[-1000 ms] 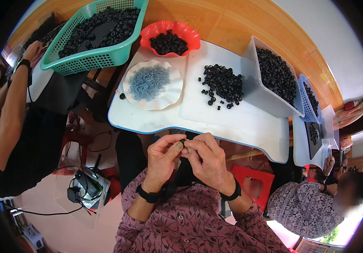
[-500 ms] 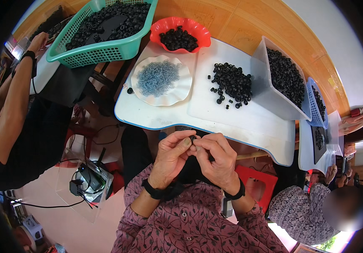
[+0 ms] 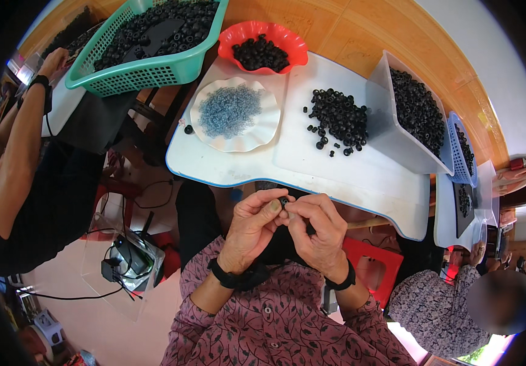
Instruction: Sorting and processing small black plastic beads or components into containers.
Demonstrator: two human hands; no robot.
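Note:
My left hand [image 3: 252, 227] and my right hand [image 3: 316, 230] meet in front of my chest, just below the near edge of the white table [image 3: 311, 171]. Between the fingertips of both hands sits a small black ring-shaped part [image 3: 283, 200]. A loose pile of the same black parts [image 3: 338, 119] lies on the table beyond my hands. To its left stands a white scalloped dish [image 3: 264, 133] holding tiny grey-blue pieces [image 3: 229, 110]. Each of my wrists carries a black band.
A red bowl [image 3: 241, 35] of black parts stands at the table's far edge, a green basket [image 3: 147, 73] of them at far left, a white bin [image 3: 380, 128] at right. One person sits at left, another at lower right. A red stool [image 3: 373, 268] stands under the table.
My hands stay together on the small black part while the view has shifted, so the table and my hands appear slightly lower and further right than before.

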